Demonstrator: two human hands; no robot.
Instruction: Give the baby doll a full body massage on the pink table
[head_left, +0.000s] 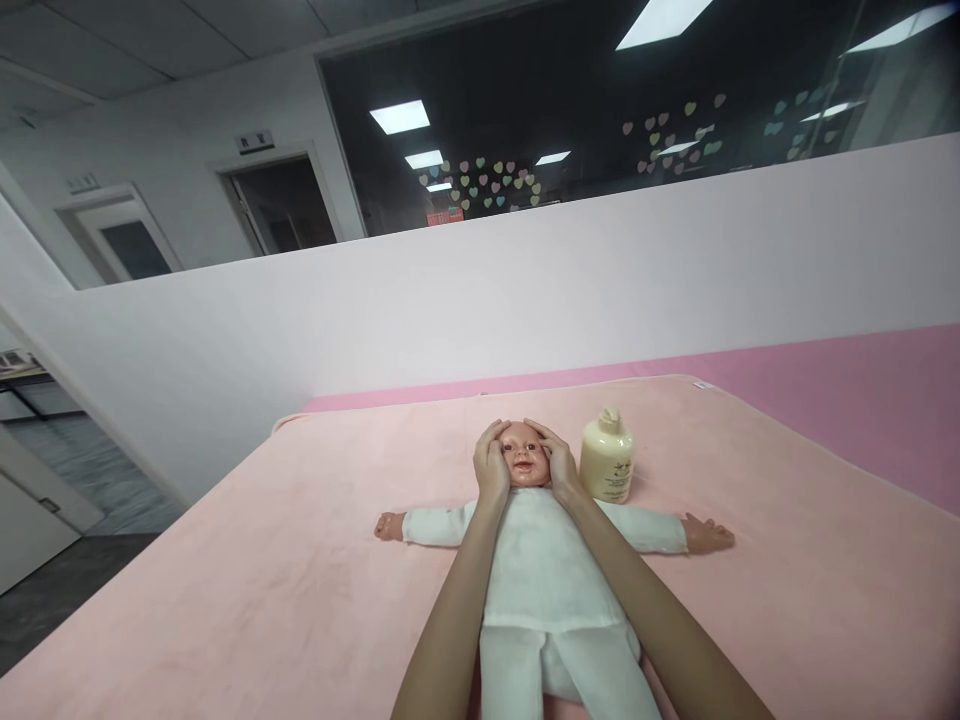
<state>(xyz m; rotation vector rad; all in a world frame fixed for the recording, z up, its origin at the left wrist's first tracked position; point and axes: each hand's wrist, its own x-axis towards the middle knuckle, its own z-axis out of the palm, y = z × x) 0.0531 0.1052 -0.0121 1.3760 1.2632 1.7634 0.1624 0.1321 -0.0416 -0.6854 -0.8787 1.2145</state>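
Note:
A baby doll (pixel 555 570) in white clothes lies on its back with its arms spread out to both sides. My left hand (pixel 491 462) rests against the left side of the doll's head, its fingers reaching up to the forehead. On the other side, my right hand (pixel 559 460) lies along the head in the same way, fingertips near the top of the forehead. Between the two hands the doll's face shows. A pale yellow pump bottle (pixel 608 460) stands upright just right of my right hand, behind the doll's outstretched arm.
A pink blanket (pixel 300 580) covers the table under the doll. Behind it runs a white low wall (pixel 450 320) with a dark window above. Grey floor (pixel 112 475) shows at the far left.

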